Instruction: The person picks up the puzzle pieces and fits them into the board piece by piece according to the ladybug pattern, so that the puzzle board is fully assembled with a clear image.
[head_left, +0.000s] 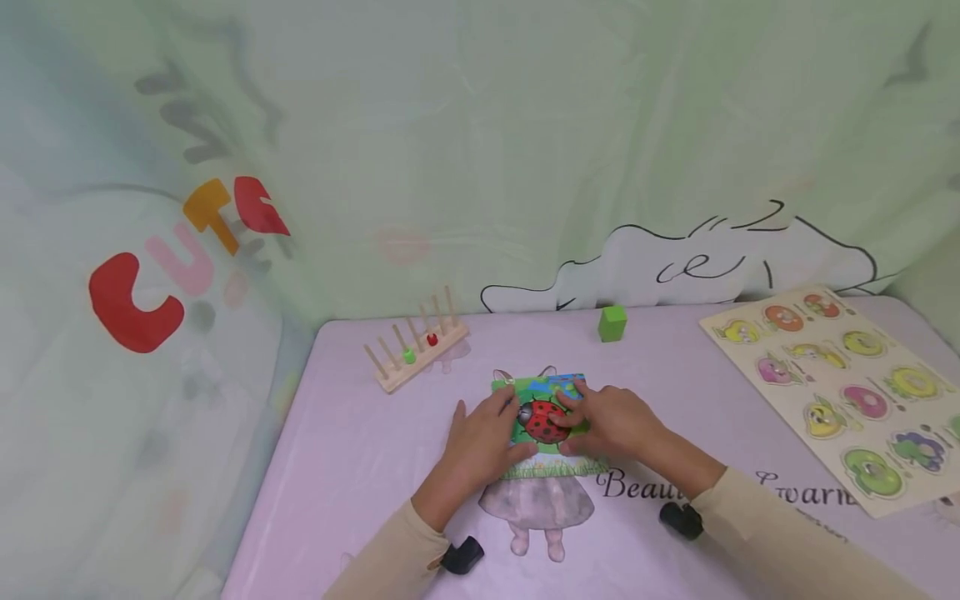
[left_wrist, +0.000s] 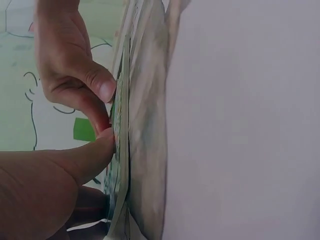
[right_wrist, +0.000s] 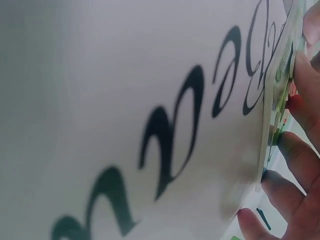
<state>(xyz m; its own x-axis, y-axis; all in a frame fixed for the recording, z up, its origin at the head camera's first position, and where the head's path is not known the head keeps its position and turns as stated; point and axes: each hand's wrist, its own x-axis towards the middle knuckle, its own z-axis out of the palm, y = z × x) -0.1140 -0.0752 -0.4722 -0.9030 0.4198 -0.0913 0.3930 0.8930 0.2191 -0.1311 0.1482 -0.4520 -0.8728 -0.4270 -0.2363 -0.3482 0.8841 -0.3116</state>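
A flat picture board with a red ladybug [head_left: 545,422] on a green and blue ground lies on the table, with a strip of printed grass along its near edge. My left hand [head_left: 480,442] rests on the board's left part, thumb along the near side. From the right, my right hand [head_left: 611,421] touches the picture, its fingertips on the ladybug's right side and at the upper edge. In the left wrist view the board [left_wrist: 124,115] shows edge-on, both thumbs against its face. Spread fingers [right_wrist: 300,155] of the right hand lie along the board in the right wrist view.
Behind, to the left, stands a wooden peg rack [head_left: 420,358] with a green bead [head_left: 409,356] and a red bead [head_left: 432,339]. A green block [head_left: 612,323] is near the back wall. At right lies a large fruit puzzle board [head_left: 825,387]. Fabric hangs behind the table.
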